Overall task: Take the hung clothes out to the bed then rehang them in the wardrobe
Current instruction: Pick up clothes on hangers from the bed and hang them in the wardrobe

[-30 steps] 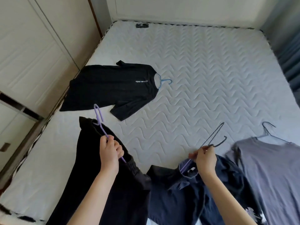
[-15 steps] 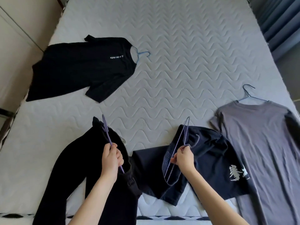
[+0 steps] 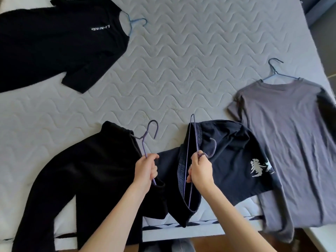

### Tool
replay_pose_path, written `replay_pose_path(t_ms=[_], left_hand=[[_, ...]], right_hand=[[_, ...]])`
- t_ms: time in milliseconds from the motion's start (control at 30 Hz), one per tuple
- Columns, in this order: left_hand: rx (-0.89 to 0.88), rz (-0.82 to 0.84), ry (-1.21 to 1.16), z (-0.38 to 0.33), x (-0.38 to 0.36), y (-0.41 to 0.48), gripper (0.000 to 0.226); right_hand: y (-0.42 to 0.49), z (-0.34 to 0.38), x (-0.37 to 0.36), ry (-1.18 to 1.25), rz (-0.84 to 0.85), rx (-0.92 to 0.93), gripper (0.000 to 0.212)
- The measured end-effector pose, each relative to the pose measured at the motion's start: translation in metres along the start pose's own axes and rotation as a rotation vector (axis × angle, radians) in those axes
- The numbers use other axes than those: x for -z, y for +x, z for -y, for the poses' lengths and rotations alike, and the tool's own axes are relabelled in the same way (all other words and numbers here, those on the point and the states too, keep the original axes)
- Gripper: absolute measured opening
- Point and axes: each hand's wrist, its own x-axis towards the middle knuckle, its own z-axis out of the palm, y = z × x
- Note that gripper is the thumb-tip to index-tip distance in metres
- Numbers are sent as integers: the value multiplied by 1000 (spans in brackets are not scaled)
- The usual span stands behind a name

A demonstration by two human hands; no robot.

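Head view — left hand (image 3: 145, 170) gripping purple hanger (image 3: 145, 142), right hand (image 3: 201, 171) pinching dark hanger (image 3: 189, 160), both over bed (image 3: 181, 70).

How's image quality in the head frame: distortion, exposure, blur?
Head view: wide-angle bowing curves the mattress edge; soft daylight, no glare; black trousers crush to featureless dark; grey T-shirt smears slightly near the right border; both hands reasonably sharp.

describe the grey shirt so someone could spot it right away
Start at the bed and go to its right near corner. The grey shirt lies flat there on a dark hanger, right of the navy shorts. It is the only grey garment; the others are black or navy.
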Motion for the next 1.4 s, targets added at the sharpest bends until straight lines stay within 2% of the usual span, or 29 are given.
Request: replay_pose_path(t_ms=[67,267,433,500,633,700,767,800,833,900,1000,1100,1233,1400], left_hand=[[9,-13,-3,7,-3,3,15],[3,-10,115,24,-8,16,16],[25,56,142,34,-28,49,10],[0,11,229,37,-35,69,11],[-13,-20,569,42,-34,98,17],[-122,-84,848,34,-32,97,18],[-431,-226,1096,18,-35,91,20],[-618,-258,1143,8,-41,88,20],[-766,-240,1145,-3,-49,90,19],[-854,-78,1116,-21,-73,105,18],[-707,175,1110,-32,-114,142,23],[-621,309,1075,-18,-148,169,29],[-650,406,1098,-7,-170,180,27],[-707,351,1116,-46,-180,165,23]], right_hand=[[-2,-9,3,-19,25,0,30],[11,-18,2,77,3,-79,34],[13,-24,-4,175,-32,-24,23],[20,-27,-4,296,-64,10,19],[31,-30,0,569,-75,-4,20],[30,-30,3,604,-95,4,19],[28,-29,6,605,-144,3,22],[26,-29,7,605,-163,2,24],[24,-29,9,602,-168,9,26],[20,-34,10,565,-172,34,29],[17,-49,7,534,-206,69,31],[16,-62,6,553,-243,86,30],[15,-71,7,569,-268,101,34],[-4,-61,20,532,-265,129,35]])
